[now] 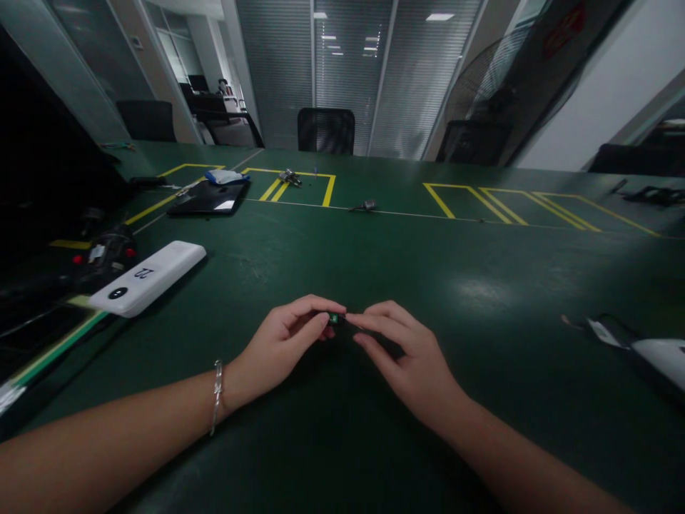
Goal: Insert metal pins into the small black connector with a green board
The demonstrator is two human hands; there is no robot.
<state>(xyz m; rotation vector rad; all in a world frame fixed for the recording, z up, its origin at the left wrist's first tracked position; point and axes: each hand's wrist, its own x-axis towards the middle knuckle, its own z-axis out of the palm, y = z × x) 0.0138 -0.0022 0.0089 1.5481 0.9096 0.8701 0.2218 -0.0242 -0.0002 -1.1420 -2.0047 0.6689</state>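
Observation:
My left hand (283,339) pinches a small green part (335,318) that looks like a tiny circuit board with dark ends, between thumb and fingers just above the table. From the other side my right hand (409,357) comes close. Its index fingertip is at the dark right end of the part, and I cannot tell whether it touches. The right thumb lies lower, apart from the index finger, and I make out nothing held between them. My left fingers hide some of the small part.
The green table (300,250) has yellow tape outlines (329,191). To the left lie a white power bank (155,275) and a dark tablet-like slab (208,198). Small metal pieces (290,178) and a dark small part (368,205) sit farther back. At right is a white device (661,357).

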